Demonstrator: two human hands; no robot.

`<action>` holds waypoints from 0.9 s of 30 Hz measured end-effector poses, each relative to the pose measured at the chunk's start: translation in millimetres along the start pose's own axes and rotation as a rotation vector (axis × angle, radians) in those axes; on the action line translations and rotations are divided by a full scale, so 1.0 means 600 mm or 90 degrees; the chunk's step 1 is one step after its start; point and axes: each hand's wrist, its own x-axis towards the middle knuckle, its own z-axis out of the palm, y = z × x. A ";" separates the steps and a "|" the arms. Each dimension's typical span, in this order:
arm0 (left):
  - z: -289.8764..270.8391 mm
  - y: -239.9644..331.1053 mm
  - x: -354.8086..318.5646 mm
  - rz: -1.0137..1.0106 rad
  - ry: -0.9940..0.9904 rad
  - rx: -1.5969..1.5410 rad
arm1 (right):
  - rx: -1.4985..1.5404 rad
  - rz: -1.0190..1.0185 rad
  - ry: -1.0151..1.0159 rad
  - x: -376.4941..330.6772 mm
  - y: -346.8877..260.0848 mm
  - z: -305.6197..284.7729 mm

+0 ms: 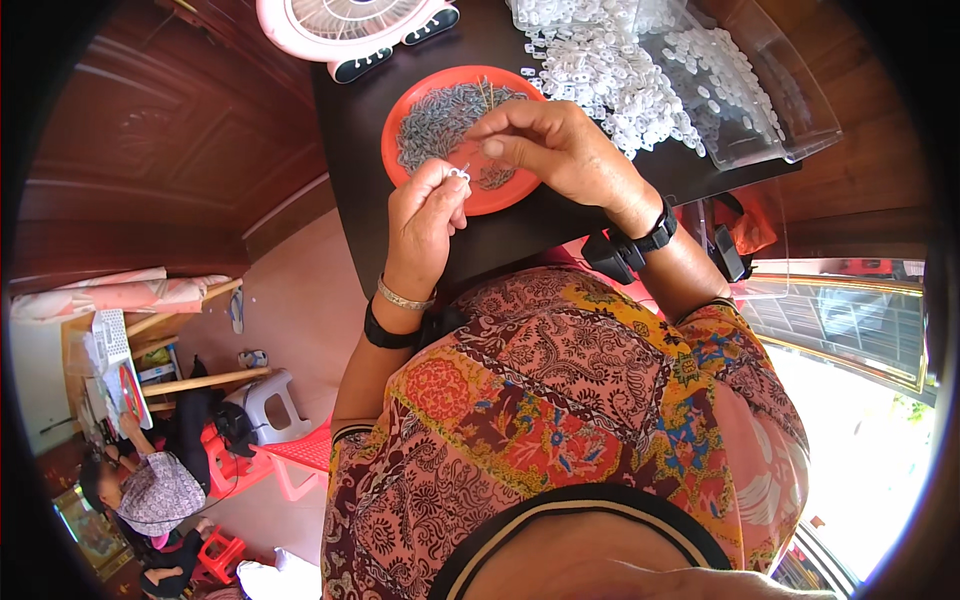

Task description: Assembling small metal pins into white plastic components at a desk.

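Observation:
My left hand (425,215) is closed, pinching a small white plastic piece (458,174) between thumb and fingertips. A thin grey bit sticks up from that piece. Just to the right, my right hand (570,150) hovers over a round red plate (392,108), thumb and forefinger drawn together; whether anything is between them is too small to make out. The plate holds a heap of small grey screw-like pieces (440,115), and a few thin yellow strips (487,92) show near its far side.
Many white plastic pieces (610,85) lie piled on the dark table (350,150), beside and inside a clear bin (765,150). A pink-and-white fan (345,25) stands at the far left. Off left, another person (160,490) sits at a table near red stools (220,550).

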 end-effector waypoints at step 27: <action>-0.004 0.040 0.074 0.040 0.061 -0.279 | -0.654 0.031 -0.028 0.087 0.041 -0.225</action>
